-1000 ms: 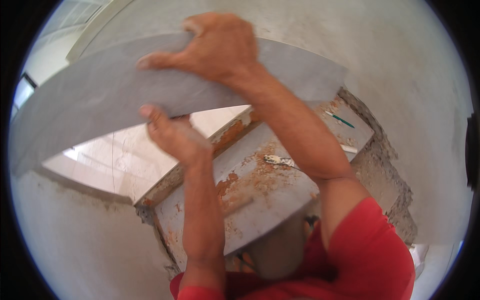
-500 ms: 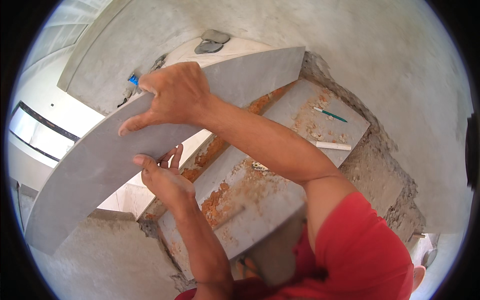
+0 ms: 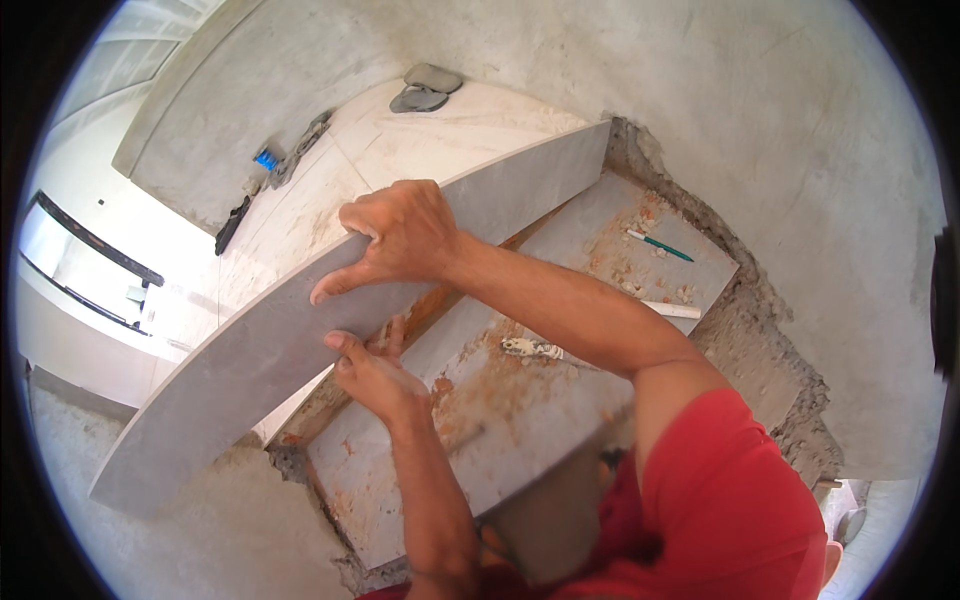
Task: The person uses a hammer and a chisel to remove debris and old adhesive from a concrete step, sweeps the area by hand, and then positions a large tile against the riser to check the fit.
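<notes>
Lowered slightly since the earlier frame, with its left end shifted rightward, the long grey slab [image 3: 240, 370] is held tilted along the far side of the grey step [image 3: 560, 425]. Its long axis is laid diagonally, from lower left to upper right, and the right end is held close to the broken edge of the wall [image 3: 750, 130]; whether they touch cannot be told. Near the slab's middle, its upper edge is grasped by the right grip [image 3: 405, 232], thumb spread on the near face, fingers hidden behind. Just below, the lower edge is loosely held by the left grip [image 3: 380, 382], thumb on the face, fingers curled by the edge; how firmly cannot be told. Of the two, the left is nearer the step, where crumbs [image 3: 610, 240], a green pen [image 3: 662, 246], a white stick [image 3: 675, 311] and a stained tool [image 3: 530, 348] are seen.
</notes>
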Demonstrator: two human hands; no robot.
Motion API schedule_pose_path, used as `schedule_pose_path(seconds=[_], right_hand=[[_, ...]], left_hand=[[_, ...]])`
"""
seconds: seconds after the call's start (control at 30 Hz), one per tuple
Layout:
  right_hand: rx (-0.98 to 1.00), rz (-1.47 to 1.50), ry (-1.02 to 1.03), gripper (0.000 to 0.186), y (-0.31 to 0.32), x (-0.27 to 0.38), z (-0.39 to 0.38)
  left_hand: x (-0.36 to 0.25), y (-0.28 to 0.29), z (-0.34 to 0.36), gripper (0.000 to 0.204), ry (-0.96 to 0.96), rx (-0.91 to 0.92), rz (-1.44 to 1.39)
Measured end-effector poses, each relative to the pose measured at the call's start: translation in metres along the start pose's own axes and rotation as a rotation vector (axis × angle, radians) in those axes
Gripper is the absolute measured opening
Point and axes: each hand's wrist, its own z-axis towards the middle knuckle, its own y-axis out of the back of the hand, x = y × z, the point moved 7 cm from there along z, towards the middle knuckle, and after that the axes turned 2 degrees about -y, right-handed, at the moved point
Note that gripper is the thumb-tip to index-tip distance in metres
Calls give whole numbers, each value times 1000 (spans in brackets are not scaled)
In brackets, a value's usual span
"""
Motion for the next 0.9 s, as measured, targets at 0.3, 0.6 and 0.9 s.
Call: schedule_pose_path(seconds=[0.3,0.6,0.9], right_hand=[[71,25,-20,83,1,-24,-23],[167,96,3,84,22,-23,-52],[276,100,53,81,21,-19,-84]], left_hand=[[33,-8,-5,72,8,82,-102],[69,-4,-29,71,-44,78,-173],[124,19,-43,75,65,66,-211]])
